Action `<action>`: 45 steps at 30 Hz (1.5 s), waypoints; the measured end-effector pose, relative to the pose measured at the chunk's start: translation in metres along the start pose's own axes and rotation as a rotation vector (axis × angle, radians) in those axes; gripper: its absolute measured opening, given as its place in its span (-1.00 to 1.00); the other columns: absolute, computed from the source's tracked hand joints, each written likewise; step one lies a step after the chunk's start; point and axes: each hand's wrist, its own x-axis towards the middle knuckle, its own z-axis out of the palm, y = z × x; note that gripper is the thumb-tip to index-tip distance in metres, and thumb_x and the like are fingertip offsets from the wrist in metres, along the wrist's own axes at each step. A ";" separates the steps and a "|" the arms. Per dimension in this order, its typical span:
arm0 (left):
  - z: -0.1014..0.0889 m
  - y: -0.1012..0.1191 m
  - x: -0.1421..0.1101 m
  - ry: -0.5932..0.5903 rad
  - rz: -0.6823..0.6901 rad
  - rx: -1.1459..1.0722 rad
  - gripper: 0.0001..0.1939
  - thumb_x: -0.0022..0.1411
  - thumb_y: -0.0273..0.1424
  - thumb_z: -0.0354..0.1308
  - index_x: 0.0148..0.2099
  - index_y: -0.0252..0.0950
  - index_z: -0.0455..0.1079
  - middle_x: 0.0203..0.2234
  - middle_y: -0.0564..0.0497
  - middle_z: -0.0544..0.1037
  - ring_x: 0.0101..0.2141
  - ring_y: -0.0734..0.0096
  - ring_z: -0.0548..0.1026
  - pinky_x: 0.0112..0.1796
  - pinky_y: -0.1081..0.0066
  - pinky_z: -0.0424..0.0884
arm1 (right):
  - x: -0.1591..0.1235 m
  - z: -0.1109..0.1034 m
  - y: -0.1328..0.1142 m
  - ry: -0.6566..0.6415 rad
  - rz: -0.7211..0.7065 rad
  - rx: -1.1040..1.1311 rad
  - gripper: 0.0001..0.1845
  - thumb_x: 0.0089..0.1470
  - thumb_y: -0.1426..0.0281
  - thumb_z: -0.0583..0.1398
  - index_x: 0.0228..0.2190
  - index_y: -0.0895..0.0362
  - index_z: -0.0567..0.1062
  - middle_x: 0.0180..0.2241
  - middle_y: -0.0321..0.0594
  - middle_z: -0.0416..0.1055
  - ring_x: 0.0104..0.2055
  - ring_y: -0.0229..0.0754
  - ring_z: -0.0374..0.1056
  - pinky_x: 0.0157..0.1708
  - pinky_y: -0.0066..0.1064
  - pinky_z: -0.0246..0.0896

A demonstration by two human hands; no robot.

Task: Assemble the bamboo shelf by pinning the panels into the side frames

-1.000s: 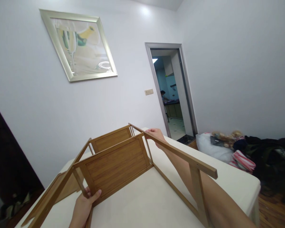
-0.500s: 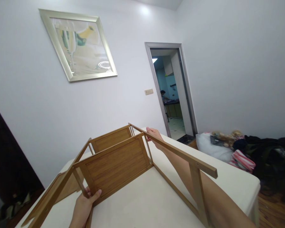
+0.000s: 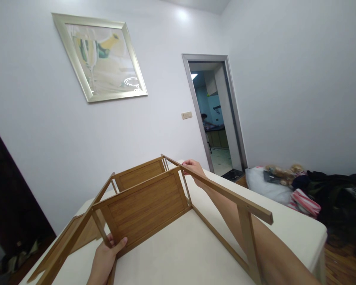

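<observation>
A brown wooden shelf rack (image 3: 146,194) lies on its side on a white table (image 3: 169,249), its two panels standing upright between the side frames. At the lower left corner of the nearer panel, my left hand (image 3: 106,253) grips the panel's edge by the side post, thumb on the face and fingers behind. My right hand (image 3: 192,168) reaches outside the right side frame to its far part, near the top of the nearer panel. Its fingers are bent in at the rail; the rail hides what they may hold. A loose wooden panel (image 3: 83,233) rests on the table at the left.
Beyond the table is a white wall with a framed picture (image 3: 102,59) and a light switch (image 3: 186,115). A doorway (image 3: 218,118) opens into another room, where a person is partly visible. Bags and clothes (image 3: 305,202) are heaped at the right.
The fingers of my right hand have shifted slightly at the rail. My left hand and the rack keep their places; the view has tipped very slightly.
</observation>
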 end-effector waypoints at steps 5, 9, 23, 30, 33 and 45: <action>0.001 -0.003 0.001 -0.019 -0.024 -0.062 -0.58 -0.05 -0.18 0.31 -0.15 -0.27 0.43 -0.23 -0.08 0.67 -0.10 -0.01 0.58 -0.08 0.18 0.50 | 0.002 -0.002 0.003 -0.032 0.007 -0.013 -0.76 -0.13 0.25 0.32 -0.55 0.15 0.44 -0.59 -0.30 0.42 -0.56 -0.31 0.31 -0.56 -0.47 0.30; 0.002 -0.007 0.003 -0.015 -0.014 -0.077 -0.58 -0.05 -0.18 0.32 -0.15 -0.26 0.43 -0.22 -0.06 0.67 -0.10 0.01 0.58 -0.09 0.20 0.50 | 0.002 -0.003 0.005 -0.069 -0.013 -0.021 -0.69 -0.08 0.15 0.31 -0.53 0.11 0.39 -0.61 -0.37 0.37 -0.58 -0.33 0.27 -0.57 -0.49 0.26; 0.002 -0.009 0.004 -0.006 -0.007 -0.075 -0.57 -0.06 -0.17 0.33 -0.15 -0.27 0.42 -0.21 -0.09 0.66 -0.11 -0.01 0.58 -0.07 0.15 0.47 | 0.003 -0.006 0.012 -0.141 -0.087 -0.033 -0.57 -0.03 -0.03 0.24 -0.45 0.08 0.39 -0.58 -0.40 0.32 -0.57 -0.33 0.23 -0.58 -0.50 0.18; 0.005 -0.009 0.004 -0.005 0.010 -0.097 -0.56 -0.07 -0.15 0.34 -0.18 -0.28 0.44 -0.23 -0.09 0.66 -0.14 0.02 0.59 -0.07 0.17 0.47 | 0.004 -0.010 0.007 -0.138 -0.084 -0.038 -0.65 -0.13 0.10 0.32 -0.45 0.12 0.44 -0.49 -0.30 0.42 -0.51 -0.30 0.31 -0.51 -0.45 0.26; 0.004 -0.009 0.004 0.004 0.028 -0.098 -0.56 -0.09 -0.12 0.34 -0.20 -0.28 0.45 -0.24 -0.08 0.66 -0.15 0.03 0.60 -0.10 0.19 0.49 | 0.004 -0.009 0.007 -0.149 -0.090 -0.050 -0.61 -0.11 0.05 0.30 -0.46 0.11 0.41 -0.54 -0.34 0.39 -0.53 -0.30 0.29 -0.52 -0.45 0.25; 0.008 -0.001 0.002 0.009 0.014 -0.240 -0.57 -0.14 -0.20 0.41 -0.22 -0.29 0.46 -0.23 -0.11 0.66 -0.17 0.08 0.61 -0.09 0.21 0.50 | 0.006 -0.010 0.014 -0.181 -0.173 -0.186 -0.50 0.04 -0.11 0.17 -0.53 0.07 0.30 -0.63 -0.42 0.24 -0.56 -0.29 0.20 -0.53 -0.46 0.17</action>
